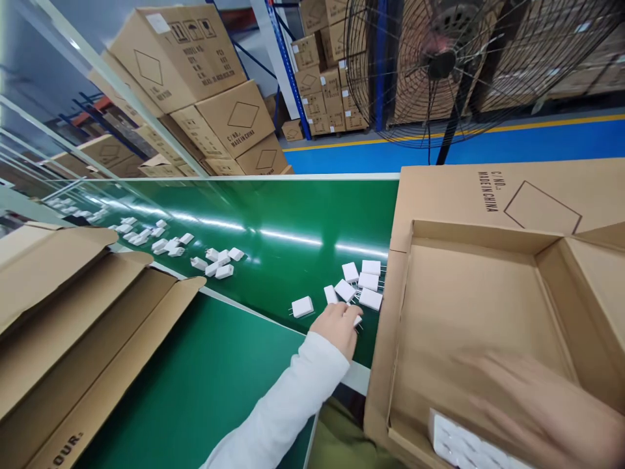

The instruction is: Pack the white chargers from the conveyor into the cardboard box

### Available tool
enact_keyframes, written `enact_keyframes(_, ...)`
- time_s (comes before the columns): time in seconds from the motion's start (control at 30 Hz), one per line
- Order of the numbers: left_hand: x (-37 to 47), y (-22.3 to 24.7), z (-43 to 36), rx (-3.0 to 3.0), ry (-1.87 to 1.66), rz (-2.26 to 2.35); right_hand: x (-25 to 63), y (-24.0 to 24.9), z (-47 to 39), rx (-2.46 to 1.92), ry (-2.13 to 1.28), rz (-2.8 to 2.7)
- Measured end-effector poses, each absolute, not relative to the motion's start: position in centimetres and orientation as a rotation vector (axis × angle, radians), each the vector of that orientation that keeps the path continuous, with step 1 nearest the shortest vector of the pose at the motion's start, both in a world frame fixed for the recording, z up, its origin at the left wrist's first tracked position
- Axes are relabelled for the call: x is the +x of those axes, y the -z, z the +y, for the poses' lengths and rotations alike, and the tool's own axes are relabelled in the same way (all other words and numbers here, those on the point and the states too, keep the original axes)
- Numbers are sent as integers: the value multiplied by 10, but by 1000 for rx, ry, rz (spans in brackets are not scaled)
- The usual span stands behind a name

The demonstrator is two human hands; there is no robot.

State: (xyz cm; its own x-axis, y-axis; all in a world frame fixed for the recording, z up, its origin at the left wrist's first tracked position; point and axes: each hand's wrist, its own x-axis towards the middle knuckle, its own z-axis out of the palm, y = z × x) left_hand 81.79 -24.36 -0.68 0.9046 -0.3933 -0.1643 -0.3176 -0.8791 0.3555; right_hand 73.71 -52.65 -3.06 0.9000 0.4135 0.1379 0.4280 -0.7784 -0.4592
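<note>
Left hand (336, 326) among white plug adapters (370, 281), right hand (537, 396) blurred over an open carton (442, 192)

The left fingers are bent narrowly over one white adapter (358, 322), whose metal prongs show just past the fingertips. The right hand is smeared by motion, its fingers apparently stretched out over the carton's inside; whether it holds anything, and how firmly the left fingers grip, I cannot tell.

Close around the left hand, more adapters lie in a loose cluster on the green belt (293, 212), several with their prongs turned toward the carton. A lone adapter (301, 307) lies just left of the cluster. Below the right hand, a white tray (456, 443) sits at the carton's near side, partly cut off by the frame.

A white sleeve (288, 391) runs back from the left wrist over a second green surface (209, 355). Farther left along the belt, more adapters (222, 260) lie in scattered groups, beside brown cardboard flaps (97, 326).

Beyond the belt, printed cartons (195, 71) are stacked on the left, and a large wire-caged fan (442, 65) stands over blue floor (327, 163) on the right.
</note>
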Motion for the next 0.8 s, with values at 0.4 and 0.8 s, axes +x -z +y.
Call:
enact_keyframes(0.4,824,34,-243,2907,229,-653,877,29,-372,-3140,-209,-787)
enact_keyframes(0.8,809,33,-202,2955,37,-426,906,14,-411,-2812,-266,-683)
